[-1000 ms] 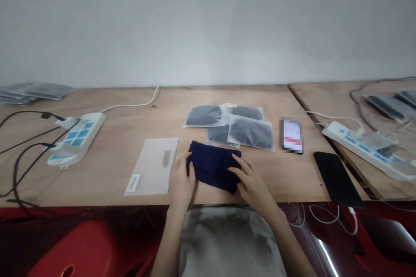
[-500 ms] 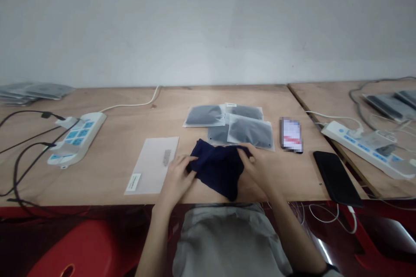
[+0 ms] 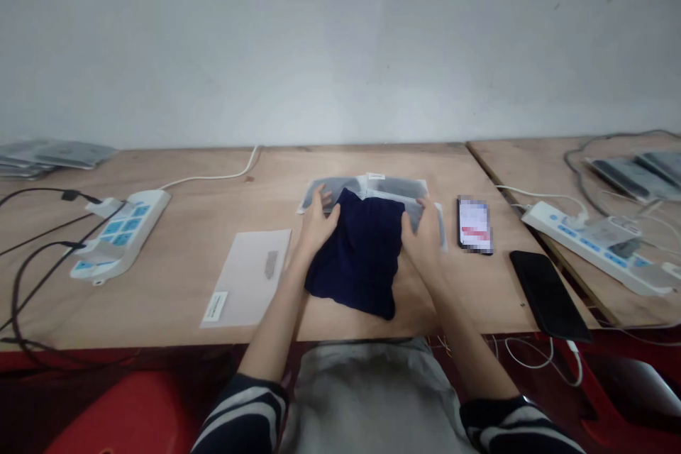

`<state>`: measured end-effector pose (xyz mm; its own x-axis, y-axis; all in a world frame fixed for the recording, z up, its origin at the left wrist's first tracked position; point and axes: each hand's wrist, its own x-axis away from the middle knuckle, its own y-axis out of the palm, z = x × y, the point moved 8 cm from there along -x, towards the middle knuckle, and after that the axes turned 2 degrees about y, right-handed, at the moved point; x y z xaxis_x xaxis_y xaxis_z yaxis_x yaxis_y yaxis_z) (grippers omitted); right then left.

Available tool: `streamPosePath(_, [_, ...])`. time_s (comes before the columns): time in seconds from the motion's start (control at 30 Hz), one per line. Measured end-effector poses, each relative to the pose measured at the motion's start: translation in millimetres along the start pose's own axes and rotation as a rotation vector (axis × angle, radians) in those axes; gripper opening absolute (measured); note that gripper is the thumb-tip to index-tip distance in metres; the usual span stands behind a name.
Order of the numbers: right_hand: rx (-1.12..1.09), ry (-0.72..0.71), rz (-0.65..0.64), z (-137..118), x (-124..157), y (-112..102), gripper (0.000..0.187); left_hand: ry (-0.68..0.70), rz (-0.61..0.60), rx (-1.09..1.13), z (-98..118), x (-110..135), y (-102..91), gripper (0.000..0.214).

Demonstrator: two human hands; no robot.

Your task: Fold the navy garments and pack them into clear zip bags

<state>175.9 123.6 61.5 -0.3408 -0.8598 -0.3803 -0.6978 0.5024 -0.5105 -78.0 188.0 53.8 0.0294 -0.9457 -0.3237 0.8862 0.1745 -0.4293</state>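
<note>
A dark navy cloth (image 3: 362, 255) lies unfolded on the wooden table (image 3: 186, 277) in front of me. My left hand (image 3: 318, 222) grips its far left corner and my right hand (image 3: 423, 234) grips its far right corner, both with fingers closed on the fabric. The far edge of the cloth lies over several clear bags of dark cloth (image 3: 394, 188). An empty frosted bag (image 3: 247, 277) with a white label lies flat just left of the cloth.
A phone with a lit screen (image 3: 473, 223) and a black phone (image 3: 547, 294) lie to the right. White power strips sit at the left (image 3: 120, 230) and right (image 3: 590, 245), with cables. Bag stacks lie at the far left (image 3: 53, 154) and far right (image 3: 638, 170). Below are red chairs (image 3: 122, 418).
Both hands moved away from me with the cloth's edge. The cloth went from a folded bundle to spread out, its far edge now over the bagged cloths.
</note>
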Motion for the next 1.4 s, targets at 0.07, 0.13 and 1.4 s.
streamPosePath(0.07, [0.008,-0.082,-0.036,-10,25,2,0.038,0.028,-0.018,-0.128,8,23,-5.7,0.046])
streamPosePath(0.13, [0.024,-0.171,-0.066,-21,53,5,0.034,0.063,-0.013,-0.26,16,49,-15.0,0.033])
streamPosePath(1.4, [0.342,0.12,0.076,62,90,-110,0.04,-0.152,0.015,-0.763,8,144,-40.3,0.033])
